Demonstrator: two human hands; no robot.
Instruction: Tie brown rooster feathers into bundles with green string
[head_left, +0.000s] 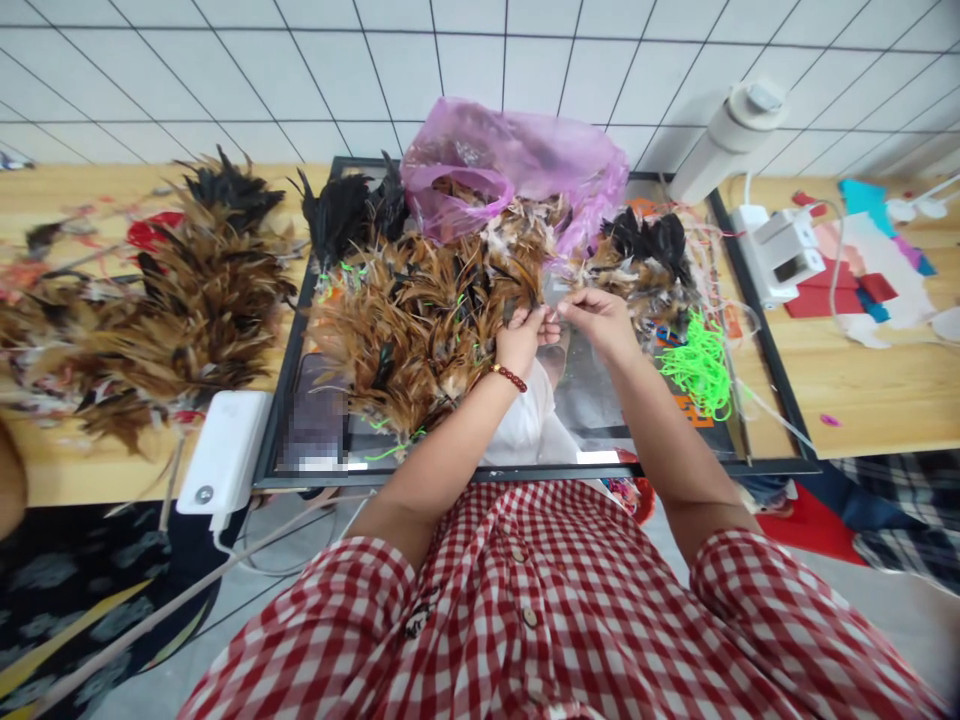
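Note:
My left hand (523, 338), with a beaded bracelet (509, 377) at the wrist, is closed at the right edge of a large heap of brown feathers (420, 320). A dark-tipped feather (531, 290) rises from its fingertips. Close beside it, my right hand (602, 320) pinches thumb and forefinger together; what lies between them is too small to make out. The fingertips of both hands nearly meet above the glass-topped panel (592, 400). Right of my right hand lie black and brown feathers (649, 250) and a tangle of bright green cord (699, 365).
A pink plastic bag (540, 160) with feathers stands behind the heap. More feathers (202, 290) cover the table at left, near a white power bank (225, 450). At right are a white bottle (727, 140), a power strip (765, 255) and red pieces (825, 290). A phone (319, 410) lies front left.

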